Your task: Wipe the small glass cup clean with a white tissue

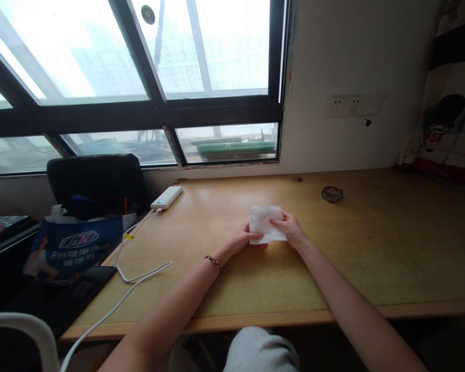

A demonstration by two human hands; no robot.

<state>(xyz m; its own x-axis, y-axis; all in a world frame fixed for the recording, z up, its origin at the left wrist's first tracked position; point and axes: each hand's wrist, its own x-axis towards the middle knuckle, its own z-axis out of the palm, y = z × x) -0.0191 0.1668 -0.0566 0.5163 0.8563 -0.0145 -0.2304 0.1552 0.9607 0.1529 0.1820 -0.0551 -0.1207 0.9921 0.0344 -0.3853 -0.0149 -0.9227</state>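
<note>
A folded white tissue (264, 217) is held between my two hands, above the middle of the wooden table (217, 294). My left hand (248, 235) grips its lower left corner, thumb on top and fingers underneath. At the right edge, my right hand (290, 228) pinches it, with the thumb lying across the front face. The tissue looks roughly square and faces me. Most fingers of both hands are hidden behind it.
A white power bank (166, 197) lies at the table's left edge, its white cable (134, 281) trailing toward me. Farther back on the right sits a dark woven ring-shaped item (332, 194). A blue bag (75, 248) rests on a black chair (96, 178) at left.
</note>
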